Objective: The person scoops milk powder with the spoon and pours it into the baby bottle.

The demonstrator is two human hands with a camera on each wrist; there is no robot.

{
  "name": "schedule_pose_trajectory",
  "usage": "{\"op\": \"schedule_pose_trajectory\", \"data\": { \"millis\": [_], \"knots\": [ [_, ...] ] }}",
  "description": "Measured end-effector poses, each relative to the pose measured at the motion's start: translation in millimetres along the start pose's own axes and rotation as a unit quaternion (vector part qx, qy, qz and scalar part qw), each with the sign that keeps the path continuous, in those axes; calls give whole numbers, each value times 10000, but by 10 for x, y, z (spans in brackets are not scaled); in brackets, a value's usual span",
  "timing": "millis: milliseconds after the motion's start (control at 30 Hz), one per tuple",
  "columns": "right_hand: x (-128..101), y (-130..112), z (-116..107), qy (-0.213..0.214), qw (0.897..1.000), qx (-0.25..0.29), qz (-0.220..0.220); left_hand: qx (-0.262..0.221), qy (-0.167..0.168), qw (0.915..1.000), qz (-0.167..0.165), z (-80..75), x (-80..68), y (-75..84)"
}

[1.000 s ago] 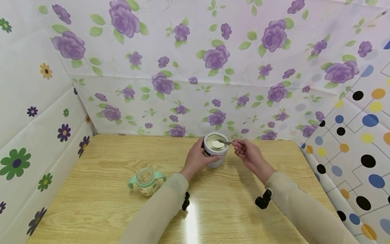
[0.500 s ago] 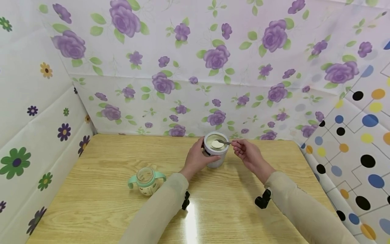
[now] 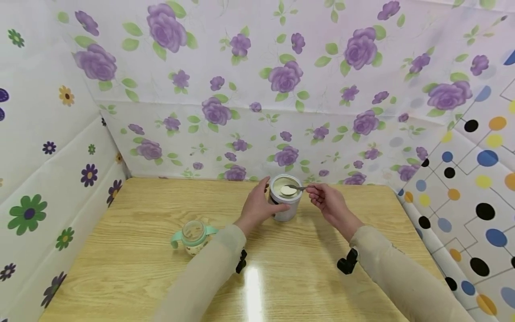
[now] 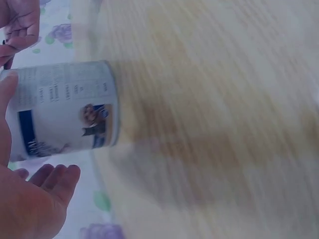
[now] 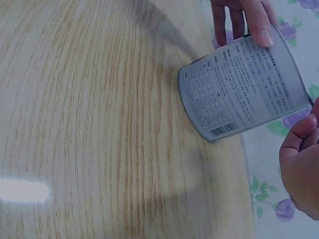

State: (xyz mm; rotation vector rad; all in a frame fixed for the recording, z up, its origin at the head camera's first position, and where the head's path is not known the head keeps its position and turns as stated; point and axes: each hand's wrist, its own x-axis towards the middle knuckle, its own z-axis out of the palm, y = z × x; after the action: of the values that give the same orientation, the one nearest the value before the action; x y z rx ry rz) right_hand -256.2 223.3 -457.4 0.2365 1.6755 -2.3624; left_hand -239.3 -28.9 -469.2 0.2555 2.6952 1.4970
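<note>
Standing upright near the far edge of the wooden counter (image 3: 132, 268), just right of centre, an open tin (image 3: 285, 203) of pale powder is the focus of both hands. From the tin, the left hand (image 3: 257, 206) lies at about 9 o'clock; the left wrist view shows its fingers straight and slightly apart from the tin wall, with only the thumb tip seeming to touch near the rim, so this hand is relaxed and gripping nothing. The right hand (image 3: 327, 203) sits at about 3 o'clock of the tin, its fingers pinched together on the handle of a spoon (image 3: 293, 189), whose bowl carries a heap of powder over the tin's open mouth. Whether the spoon bowl touches the powder below cannot be told. A handled bottle (image 3: 193, 236) with mint-green grips stands at about 8 o'clock of the tin, well apart from it and near the left forearm. Behind the tin, only a narrow strip of counter separates it from the flowered back wall (image 3: 281, 80). Open wood extends toward the viewer at 6 o'clock and leftward at 9 o'clock beyond the bottle. To the right, the counter's edge meets a dotted side panel (image 3: 474, 188), with moderate room between it and the right hand.
</note>
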Motion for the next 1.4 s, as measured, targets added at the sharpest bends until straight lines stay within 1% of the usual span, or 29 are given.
{"op": "schedule_pose_trajectory", "data": {
  "millis": [133,300,400,533,633,767,867,933,1033,1233,1400],
  "knots": [
    [4,-12,19,-24,10000,83,-16,257,-117,9996,42,-185,-25,86],
    [13,-17,39,-73,9997,241,16,571,-365,9972,328,-495,-110,207],
    [13,-19,38,-56,9996,278,22,787,-583,9939,503,-696,-192,255],
    [5,-21,39,-53,9995,315,51,1179,-853,9872,651,-983,-350,238],
    [1,-28,48,-57,9993,374,77,1367,-1018,9830,681,-1209,-500,164],
    [-1,-45,68,-68,9991,408,78,1513,-1161,9793,678,-1490,-706,17],
    [-2,-55,72,-75,9991,401,61,1574,-1187,9775,749,-1661,-836,-96],
    [-3,-61,68,-58,9991,423,66,1538,-1179,9779,780,-1747,-904,-168],
    [-4,-68,63,-27,9989,454,83,1428,-1187,9787,872,-1846,-981,-283],
    [-9,-77,76,-52,9988,485,102,1142,-1194,9818,934,-1971,-1126,-495],
    [-31,-92,85,-112,9989,449,73,972,-954,9872,825,-1990,-1248,-688]
  ]
}}
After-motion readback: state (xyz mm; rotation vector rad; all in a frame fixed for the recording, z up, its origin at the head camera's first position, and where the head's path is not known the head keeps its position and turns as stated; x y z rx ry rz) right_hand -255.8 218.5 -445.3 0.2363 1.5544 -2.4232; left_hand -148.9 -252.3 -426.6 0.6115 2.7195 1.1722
